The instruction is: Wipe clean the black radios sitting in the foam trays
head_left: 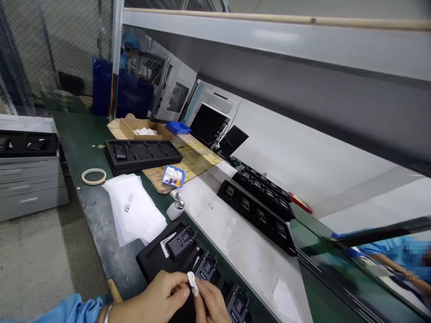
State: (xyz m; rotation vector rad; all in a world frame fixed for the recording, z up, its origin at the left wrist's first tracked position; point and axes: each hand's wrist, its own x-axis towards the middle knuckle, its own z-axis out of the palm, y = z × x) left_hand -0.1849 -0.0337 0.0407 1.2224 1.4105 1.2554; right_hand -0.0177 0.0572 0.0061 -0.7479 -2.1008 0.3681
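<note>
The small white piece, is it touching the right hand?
Touching. The head view shows the right hand holding the lower end of the small white piece.

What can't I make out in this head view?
All in the head view:
White piece: its lower end is hidden by the right hand.
Right wrist: cut off by the bottom edge.
White sheets: the printed marks are too small to read.
Person at the right: cut off by the right edge.
Left hand: its palm is turned from the camera.
</note>
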